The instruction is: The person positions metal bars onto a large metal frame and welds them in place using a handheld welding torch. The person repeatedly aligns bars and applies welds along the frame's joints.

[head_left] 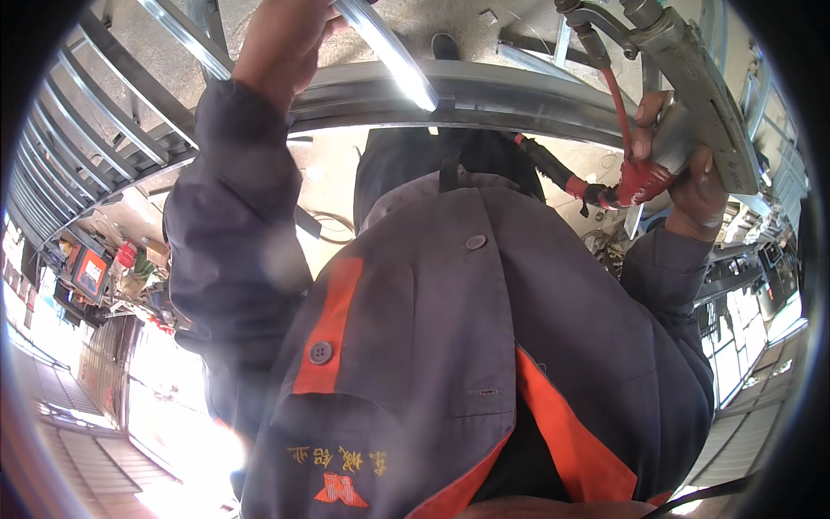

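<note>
- Grey metal fills the top of the frame: a curved steel rail arcs from the upper left to the upper right, above the person's chest.
- At top centre a bright flat steel bar crosses the rail at a slant; the left hand is closed around it, sleeve running down the left of the frame.
- In the upper right the right hand is clamped on the red handle of a welding holder, fingers wrapped round it, beside a grey metal plate that it also touches.
- A red cable rises from the handle towards the top edge; a black hose leads off left from it, under the rail.
- Both hands are well apart, one at each end of the rail.
- A grey work jacket with orange stripes and buttons fills the lower centre.
- Grey bars of a metal frame fan along the upper left.
</note>
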The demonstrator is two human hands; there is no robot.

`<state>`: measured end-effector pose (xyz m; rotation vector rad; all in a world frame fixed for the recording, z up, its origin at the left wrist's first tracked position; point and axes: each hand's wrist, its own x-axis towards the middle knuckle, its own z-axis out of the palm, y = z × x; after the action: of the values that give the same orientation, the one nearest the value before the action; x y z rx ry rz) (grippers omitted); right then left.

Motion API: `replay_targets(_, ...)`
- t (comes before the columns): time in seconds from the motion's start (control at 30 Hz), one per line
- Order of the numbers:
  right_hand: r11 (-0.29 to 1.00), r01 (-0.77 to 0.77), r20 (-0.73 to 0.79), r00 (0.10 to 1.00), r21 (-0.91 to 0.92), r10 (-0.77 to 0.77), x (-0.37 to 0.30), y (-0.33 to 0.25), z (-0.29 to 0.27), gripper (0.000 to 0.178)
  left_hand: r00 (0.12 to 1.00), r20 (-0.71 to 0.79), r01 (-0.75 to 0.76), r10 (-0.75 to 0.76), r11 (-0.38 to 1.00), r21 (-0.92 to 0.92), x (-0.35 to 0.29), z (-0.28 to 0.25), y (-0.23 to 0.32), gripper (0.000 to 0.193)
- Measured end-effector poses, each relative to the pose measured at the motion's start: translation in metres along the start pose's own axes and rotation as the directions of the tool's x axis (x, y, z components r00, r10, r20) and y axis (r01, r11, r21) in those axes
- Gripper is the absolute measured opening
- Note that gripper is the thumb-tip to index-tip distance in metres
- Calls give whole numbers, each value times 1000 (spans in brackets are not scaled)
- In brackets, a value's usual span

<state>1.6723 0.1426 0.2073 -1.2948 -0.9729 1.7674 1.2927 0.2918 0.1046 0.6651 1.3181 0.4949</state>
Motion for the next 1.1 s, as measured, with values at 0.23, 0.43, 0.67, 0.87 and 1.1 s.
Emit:
replay_targets(0.23, 1000, -24, -42, 999, -7, 23, -7, 15, -15, 75, 986, -159, -37, 55, 993, 112, -3, -2, -7, 29)
replay_targets(0.43, 998, -56, -52, 997, -35, 54, -8, 25, -27, 78, 976, -214, -29, 50, 995, 98, 2, 0, -16, 41)
replay_targets(0.67, 997, -67, -33, 997, -32, 66, -9, 32, -37, 80, 995, -96, -2, 7, 999, 49, 7, -4, -15, 40)
replay_targets(0.87, 998, -62, -46, 997, 11, 63, -10, 38, -39, 78, 986, 165, 46, 19, 923, -381, 1, -16, -19, 38)
replay_targets(1.1, 997, -80, -60, 995, 2, 80, -12, 39, -41, 81, 1000, -6, 7, -9, 963, -271, 10, -33, -22, 39)
